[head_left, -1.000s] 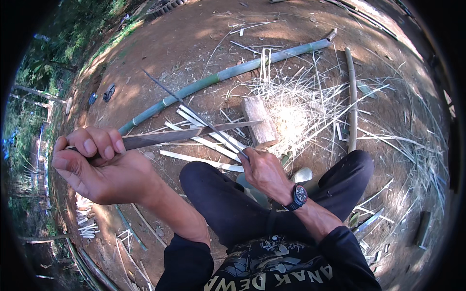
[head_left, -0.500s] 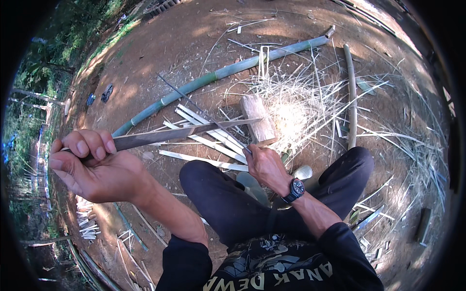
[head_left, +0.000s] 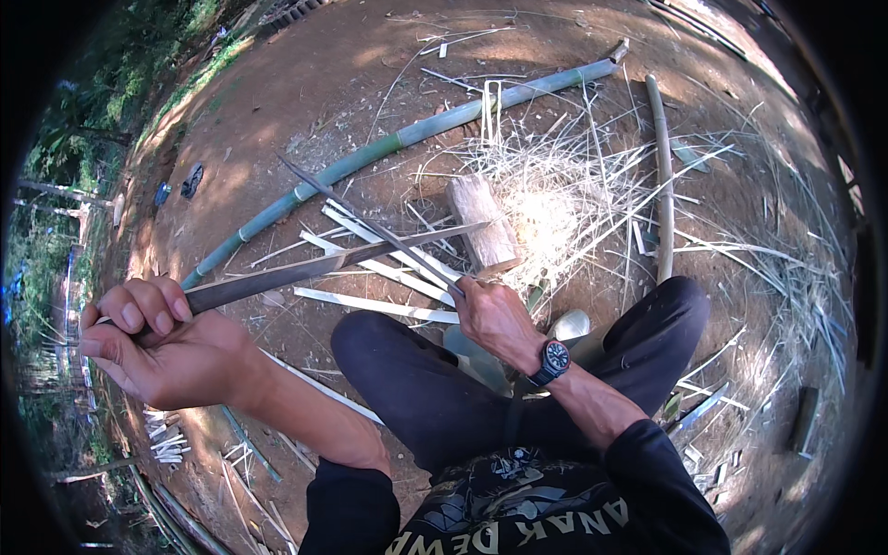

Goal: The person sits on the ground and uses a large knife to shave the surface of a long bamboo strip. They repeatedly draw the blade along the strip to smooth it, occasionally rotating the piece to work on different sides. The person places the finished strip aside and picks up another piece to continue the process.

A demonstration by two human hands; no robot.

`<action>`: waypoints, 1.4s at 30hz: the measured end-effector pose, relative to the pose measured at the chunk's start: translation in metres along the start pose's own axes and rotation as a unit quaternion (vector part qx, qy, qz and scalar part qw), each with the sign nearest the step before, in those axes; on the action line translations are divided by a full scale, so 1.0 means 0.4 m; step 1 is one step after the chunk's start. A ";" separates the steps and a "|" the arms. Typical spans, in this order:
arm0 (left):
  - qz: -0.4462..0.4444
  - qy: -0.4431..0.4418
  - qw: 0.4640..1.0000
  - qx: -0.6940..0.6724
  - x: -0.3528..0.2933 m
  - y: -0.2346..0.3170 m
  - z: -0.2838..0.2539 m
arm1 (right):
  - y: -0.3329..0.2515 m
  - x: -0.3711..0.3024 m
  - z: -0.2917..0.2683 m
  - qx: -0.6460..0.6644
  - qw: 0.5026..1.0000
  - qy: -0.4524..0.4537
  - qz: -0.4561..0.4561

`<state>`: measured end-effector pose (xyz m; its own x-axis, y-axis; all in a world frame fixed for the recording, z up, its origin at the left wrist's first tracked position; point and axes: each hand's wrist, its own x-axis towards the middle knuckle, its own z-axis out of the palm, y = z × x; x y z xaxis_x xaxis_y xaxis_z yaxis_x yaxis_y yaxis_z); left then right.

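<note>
The fingers (head_left: 148,313) of the left hand (head_left: 162,347) are curled tight around the handle of a long knife (head_left: 314,270), whose dark blade runs up and to the right from the fist, out over the ground. The fingers (head_left: 470,289) of the right hand (head_left: 495,319) are pinched closed on the near end of a thin bamboo strip (head_left: 370,222), which slants away up-left and crosses the blade near its far half; the two appear to touch where they cross. A dark wristwatch (head_left: 553,359) sits on the right wrist. Below the hands are the person's bent knees in black trousers (head_left: 435,398). Just beyond the right hand a short wooden block (head_left: 481,231) lies on the bare earth, with pale split slats (head_left: 370,303) beside it and a heap of straw-coloured shavings (head_left: 564,199) to its right. Farther out a long green bamboo pole (head_left: 398,143) lies across the ground, and a paler, thinner pole (head_left: 661,176) lies to the right, well apart from it.
</note>
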<state>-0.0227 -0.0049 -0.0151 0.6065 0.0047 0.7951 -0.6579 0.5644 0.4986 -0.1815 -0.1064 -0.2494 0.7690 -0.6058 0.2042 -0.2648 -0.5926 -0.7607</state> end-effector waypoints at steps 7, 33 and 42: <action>-0.001 0.026 1.000 0.015 0.018 -0.028 -0.006 | 0.135 0.005 0.050 -0.045 0.996 -0.021 0.068; 0.014 0.019 0.999 0.032 0.103 -0.120 -0.044 | 0.287 0.056 0.099 -0.067 0.991 -0.063 0.100; 0.002 0.003 0.999 0.034 0.133 -0.133 -0.051 | 0.416 0.047 0.133 -0.081 0.990 -0.055 0.102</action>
<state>0.0537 -0.0178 -0.0063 0.6062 0.0119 0.7952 -0.6887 0.5078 0.5175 -0.1802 -0.1881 -0.4048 0.7455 -0.6662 -0.0187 -0.5047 -0.5460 -0.6687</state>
